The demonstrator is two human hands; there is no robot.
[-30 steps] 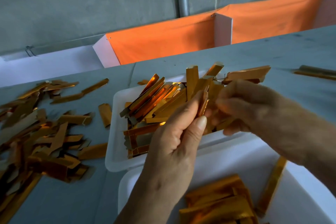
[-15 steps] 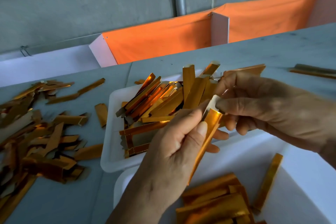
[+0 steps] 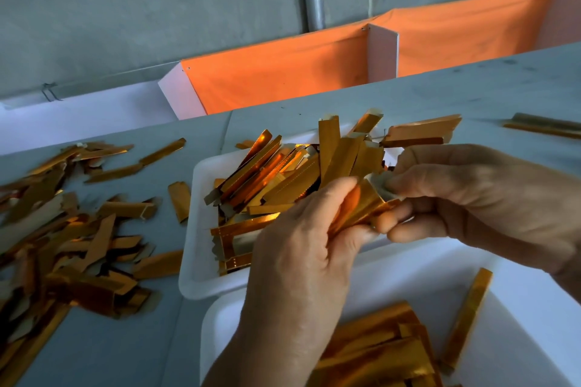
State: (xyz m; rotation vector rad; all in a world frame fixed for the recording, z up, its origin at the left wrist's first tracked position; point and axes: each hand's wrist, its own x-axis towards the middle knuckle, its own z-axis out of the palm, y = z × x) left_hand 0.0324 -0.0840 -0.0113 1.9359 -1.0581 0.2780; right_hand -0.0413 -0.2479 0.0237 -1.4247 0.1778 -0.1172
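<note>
Head view shows the gold foil strip (image 3: 358, 207) pinched between both hands, held in the air above the near edge of the far tray (image 3: 195, 229). The left hand (image 3: 301, 258) has its grip closed round the lower length with the thumb laid over the foil, and the right hand (image 3: 471, 198) has its grip tight on the upper end, fingertips on the pale tab (image 3: 379, 188) there. The likeliest trouble, I judge, is a tear or a crooked crease: the foil looks thin, and if the right hand pulls the tab while the left clamps hard, the strip could rip at the bend or fold off its line. A slack pinch could instead let it slide out and drop among the loose strips (image 3: 283, 179) in the far tray, where it would be hard to pick out again, or miss the near tray (image 3: 518, 295) that holds the flat folded pieces (image 3: 377, 352). The strip itself is long and narrow, mirror-bright orange-gold on the outside and curved into a shallow trough between the hands, with a dull pale backing showing at the top end; its lower end is hidden behind the left hand.
</note>
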